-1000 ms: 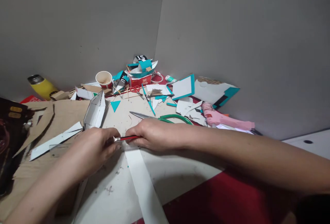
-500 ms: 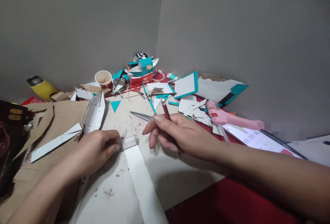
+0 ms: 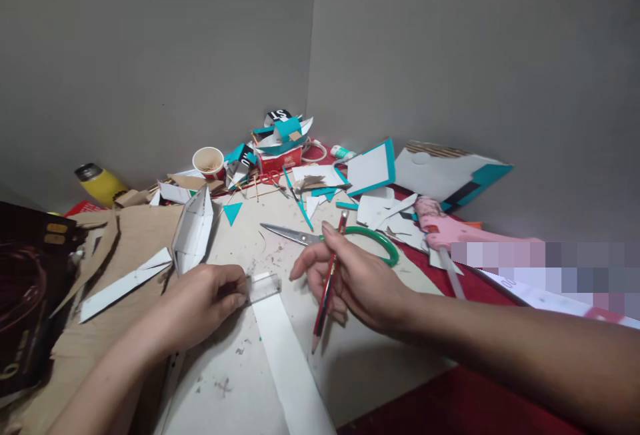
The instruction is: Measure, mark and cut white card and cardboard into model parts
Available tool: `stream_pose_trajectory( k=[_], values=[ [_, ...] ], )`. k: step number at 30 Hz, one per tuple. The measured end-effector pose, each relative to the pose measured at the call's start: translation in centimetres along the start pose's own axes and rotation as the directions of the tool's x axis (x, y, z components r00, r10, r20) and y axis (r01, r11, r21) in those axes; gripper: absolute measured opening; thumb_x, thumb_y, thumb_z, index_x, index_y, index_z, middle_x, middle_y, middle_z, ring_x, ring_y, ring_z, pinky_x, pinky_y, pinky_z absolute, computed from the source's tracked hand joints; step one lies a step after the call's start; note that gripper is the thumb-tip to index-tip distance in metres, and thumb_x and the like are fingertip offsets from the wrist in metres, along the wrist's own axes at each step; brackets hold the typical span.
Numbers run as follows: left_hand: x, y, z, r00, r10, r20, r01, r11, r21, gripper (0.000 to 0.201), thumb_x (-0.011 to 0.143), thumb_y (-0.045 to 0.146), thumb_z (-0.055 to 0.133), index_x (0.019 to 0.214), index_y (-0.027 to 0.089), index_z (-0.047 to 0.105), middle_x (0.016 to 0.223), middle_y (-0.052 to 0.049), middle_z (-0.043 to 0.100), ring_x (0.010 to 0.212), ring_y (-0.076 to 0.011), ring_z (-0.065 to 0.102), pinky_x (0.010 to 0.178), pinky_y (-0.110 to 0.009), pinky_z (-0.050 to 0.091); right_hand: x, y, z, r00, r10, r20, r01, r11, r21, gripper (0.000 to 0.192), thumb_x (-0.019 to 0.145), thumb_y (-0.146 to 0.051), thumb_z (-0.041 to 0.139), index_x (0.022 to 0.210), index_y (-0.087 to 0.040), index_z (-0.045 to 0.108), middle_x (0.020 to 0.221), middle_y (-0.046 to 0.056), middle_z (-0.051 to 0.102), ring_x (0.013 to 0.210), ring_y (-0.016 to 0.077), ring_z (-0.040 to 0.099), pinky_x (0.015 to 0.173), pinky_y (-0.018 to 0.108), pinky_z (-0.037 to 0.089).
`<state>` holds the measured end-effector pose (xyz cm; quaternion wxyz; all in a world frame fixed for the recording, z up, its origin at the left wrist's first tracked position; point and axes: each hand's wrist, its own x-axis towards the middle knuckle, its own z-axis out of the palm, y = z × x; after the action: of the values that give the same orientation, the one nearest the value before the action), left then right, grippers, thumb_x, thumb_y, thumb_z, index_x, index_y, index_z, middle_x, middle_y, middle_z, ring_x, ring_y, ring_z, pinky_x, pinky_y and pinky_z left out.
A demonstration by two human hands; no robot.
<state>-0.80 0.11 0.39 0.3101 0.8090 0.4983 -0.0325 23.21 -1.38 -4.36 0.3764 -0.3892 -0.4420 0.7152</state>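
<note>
My left hand (image 3: 207, 301) is closed in a pinch on the end of a short clear ruler (image 3: 266, 288). The ruler lies across the far end of a long white card strip (image 3: 287, 361) on the table. To the right, my right hand (image 3: 367, 281) holds a red and black pencil (image 3: 325, 301) loosely between thumb and fingers, its tip pointing down beside the strip and apart from it. Just beyond that hand lie scissors (image 3: 285, 233) with a green handle, partly hidden by the fingers.
A folded white card boat shape (image 3: 194, 231) stands on brown cardboard (image 3: 137, 241) at left. Paper scraps, a paper cup (image 3: 209, 163), teal boat models (image 3: 285, 136) and a yellow bottle (image 3: 100, 185) line the back. At right rest a pink glue gun (image 3: 450, 227) and a blurred-out phone (image 3: 525, 285).
The pencil has swung in my right hand, so its length and tip now show, pointing down. My view has shifted slightly, and the scissors' green handle is now visible. My left hand still pinches the ruler.
</note>
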Motion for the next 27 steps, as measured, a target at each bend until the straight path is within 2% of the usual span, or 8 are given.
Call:
stream_pose_trajectory(
  k=[4, 10, 16, 20, 23, 27],
  values=[
    [-0.2, 0.2, 0.1, 0.999, 0.012, -0.036, -0.011, 1.0, 0.014, 0.013, 0.083, 0.023, 0.048, 0.08, 0.023, 0.06, 0.075, 0.002, 0.063, 0.069, -0.0153, 0.053, 0.061, -0.025, 0.035, -0.1, 1.3, 0.1, 1.0, -0.029, -0.006, 0.028, 0.999, -0.022, 0.064, 0.093, -0.066, 0.032, 0.083, -0.014, 0.067, 0.046, -0.001, 0.056, 0.03, 0.0083, 0.042, 0.03, 0.019, 0.035],
    [-0.4, 0.2, 0.1, 0.999, 0.007, -0.031, -0.007, 1.0, 0.011, 0.029, 0.084, 0.025, 0.048, 0.106, 0.027, 0.068, 0.093, -0.001, 0.072, 0.08, -0.0174, 0.061, 0.07, -0.025, 0.042, 0.0, 1.8, 0.5, 0.984, -0.168, -0.058, 0.167, 0.986, -0.018, 0.055, 0.088, -0.064, 0.047, 0.088, -0.013, 0.068, 0.054, 0.003, 0.063, 0.037, 0.0089, 0.049, 0.037, 0.02, 0.04],
    [-0.1, 0.1, -0.1, 1.0, 0.028, -0.006, -0.028, 1.0, 0.009, 0.03, 0.087, 0.029, 0.047, 0.108, 0.028, 0.068, 0.096, 0.0, 0.073, 0.085, -0.0181, 0.063, 0.074, -0.026, 0.046, -0.3, 1.2, 0.6, 0.973, -0.211, -0.098, 0.195, 0.969, -0.153, 0.023, 0.08, -0.038, 0.07, 0.087, -0.017, 0.066, 0.057, -0.003, 0.057, 0.043, 0.0075, 0.049, 0.037, 0.017, 0.039],
    [0.1, -0.3, 0.1, 1.0, 0.019, -0.024, -0.019, 1.0, -0.008, 0.031, 0.086, 0.029, 0.05, 0.112, 0.029, 0.068, 0.104, 0.0, 0.073, 0.092, -0.0192, 0.064, 0.079, -0.027, 0.047, -0.4, 1.1, 0.9, 0.973, -0.197, -0.121, 0.172, 0.967, -0.188, 0.016, 0.076, -0.03, 0.069, 0.08, -0.018, 0.061, 0.053, -0.006, 0.052, 0.04, 0.007, 0.047, 0.035, 0.017, 0.039],
    [0.2, -0.3, 0.1, 1.0, 0.008, -0.02, -0.008, 1.0, -0.01, 0.031, 0.086, 0.028, 0.051, 0.112, 0.029, 0.067, 0.106, 0.0, 0.073, 0.094, -0.019, 0.064, 0.08, -0.027, 0.047, -0.5, 1.1, 1.2, 0.972, -0.181, -0.152, 0.165, 0.98, -0.112, 0.012, 0.075, -0.027, 0.065, 0.077, -0.019, 0.057, 0.05, -0.007, 0.05, 0.039, 0.0075, 0.046, 0.034, 0.017, 0.038],
    [0.3, 0.0, 0.0, 1.0, 0.013, 0.006, -0.013, 1.0, -0.021, 0.03, 0.086, 0.027, 0.05, 0.11, 0.026, 0.068, 0.102, -0.001, 0.073, 0.088, -0.0182, 0.065, 0.079, -0.028, 0.048, -0.5, 1.1, 1.0, 0.972, -0.206, -0.117, 0.2, 0.978, -0.056, 0.014, 0.075, -0.027, 0.058, 0.083, -0.016, 0.063, 0.059, -0.001, 0.061, 0.044, 0.0093, 0.053, 0.036, 0.018, 0.039]
  ],
)
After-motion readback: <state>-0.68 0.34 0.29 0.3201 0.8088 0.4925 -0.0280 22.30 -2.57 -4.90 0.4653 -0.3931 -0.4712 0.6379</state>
